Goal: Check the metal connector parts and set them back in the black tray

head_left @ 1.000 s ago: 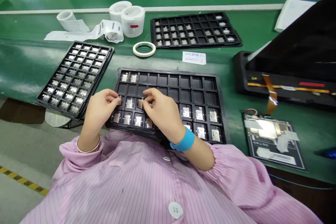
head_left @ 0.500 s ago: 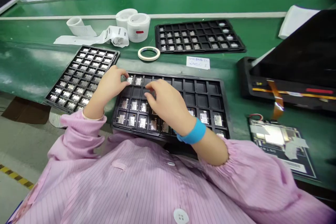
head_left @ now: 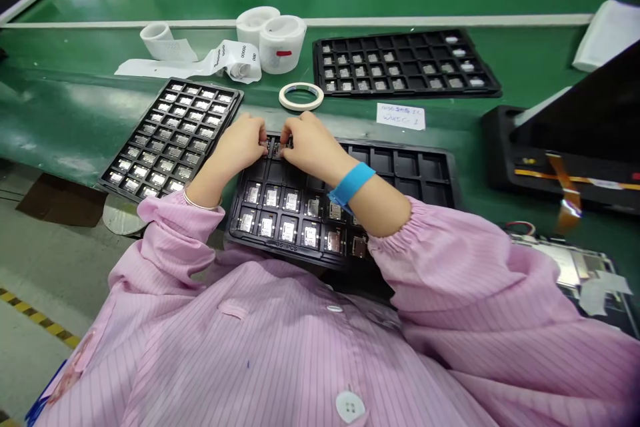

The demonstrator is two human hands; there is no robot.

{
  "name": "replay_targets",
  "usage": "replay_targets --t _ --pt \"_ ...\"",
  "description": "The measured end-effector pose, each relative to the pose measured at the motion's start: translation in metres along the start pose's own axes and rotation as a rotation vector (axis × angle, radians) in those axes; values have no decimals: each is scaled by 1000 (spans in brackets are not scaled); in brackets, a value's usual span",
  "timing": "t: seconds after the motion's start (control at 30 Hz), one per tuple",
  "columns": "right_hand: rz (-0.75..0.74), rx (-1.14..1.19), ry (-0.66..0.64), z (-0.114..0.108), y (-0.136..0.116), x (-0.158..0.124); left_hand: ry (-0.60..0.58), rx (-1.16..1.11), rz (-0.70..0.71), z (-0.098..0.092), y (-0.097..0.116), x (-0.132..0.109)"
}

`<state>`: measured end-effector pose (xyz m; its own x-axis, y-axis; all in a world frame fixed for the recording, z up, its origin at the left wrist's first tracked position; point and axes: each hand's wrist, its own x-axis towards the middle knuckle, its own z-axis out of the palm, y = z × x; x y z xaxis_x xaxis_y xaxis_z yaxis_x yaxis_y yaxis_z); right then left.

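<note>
In the head view, my left hand (head_left: 243, 141) is at the far left corner of a black compartment tray (head_left: 420, 177), its thumb and fingertips closed on a small silver electronic part (head_left: 268, 145) in the back row. Right beside it, my right hand (head_left: 313, 147), with a blue band on the wrist, pinches a second small silver part (head_left: 279, 148) in the neighbouring compartment. Fingers partly cover both parts. Two front rows of this tray hold similar silver parts. My right forearm hides some of the tray.
Another black tray (head_left: 173, 135) filled with silver parts lies left. A partly filled tray (head_left: 407, 65) sits behind, near a tape ring (head_left: 301, 97), white label rolls (head_left: 283, 45) and a handwritten note (head_left: 401, 116). At right are a black device (head_left: 585, 140) and a circuit board (head_left: 567, 267).
My right hand has moved left and back to the second compartment of the back row, close to my left hand, and its fingers have closed. The view has shifted slightly.
</note>
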<state>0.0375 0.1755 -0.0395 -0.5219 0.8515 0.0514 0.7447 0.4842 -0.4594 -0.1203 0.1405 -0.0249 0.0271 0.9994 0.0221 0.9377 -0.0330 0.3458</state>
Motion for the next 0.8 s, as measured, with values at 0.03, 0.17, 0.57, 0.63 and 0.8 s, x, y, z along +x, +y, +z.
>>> replay_targets --t 0.03,0.17,0.57,0.63,0.8 --pt "-10 18 1 -1 0 -1 8 -12 6 0 0 -2" --pt "-34 143 80 -18 -7 -15 138 -195 13 -3 6 -17" --pt "139 942 55 -76 -27 -152 -104 -1342 -68 -11 76 -122" --pt "158 942 60 -76 -24 -162 -169 -1376 -76 -8 82 -128" --pt "175 1014 92 -76 -16 -181 -240 -1403 -73 -5 98 -135"
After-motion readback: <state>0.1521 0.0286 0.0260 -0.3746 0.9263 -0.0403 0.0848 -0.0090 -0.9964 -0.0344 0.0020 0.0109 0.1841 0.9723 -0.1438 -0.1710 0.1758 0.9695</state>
